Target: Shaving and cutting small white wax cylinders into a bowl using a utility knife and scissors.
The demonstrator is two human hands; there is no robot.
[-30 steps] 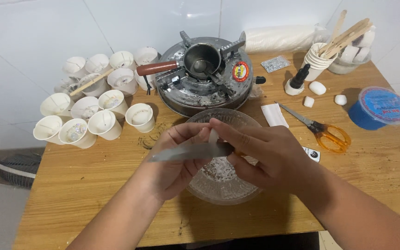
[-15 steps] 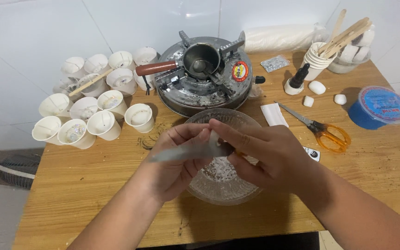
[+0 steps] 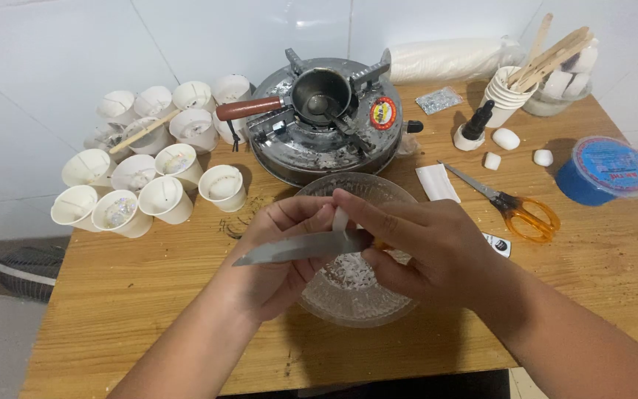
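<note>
Over a clear glass bowl (image 3: 334, 299) that holds white flakes, my right hand (image 3: 422, 247) grips a knife (image 3: 289, 249) whose grey blade points left. My left hand (image 3: 275, 266) is under the blade and pinches a small white piece (image 3: 340, 219) against it with thumb and fingers. Both hands meet above the bowl's middle, and the knife's handle is hidden inside my right fist.
A metal stove (image 3: 326, 122) with a small pot (image 3: 319, 94) stands behind the bowl. Several white paper cups (image 3: 153, 174) with wicks cluster at the left. Orange-handled scissors (image 3: 515, 207), a blue lidded tub (image 3: 603, 170), white lumps and a cup of wooden sticks (image 3: 518, 89) lie at the right.
The hands have hardly moved; the knife blade has shifted very slightly against the white piece.
</note>
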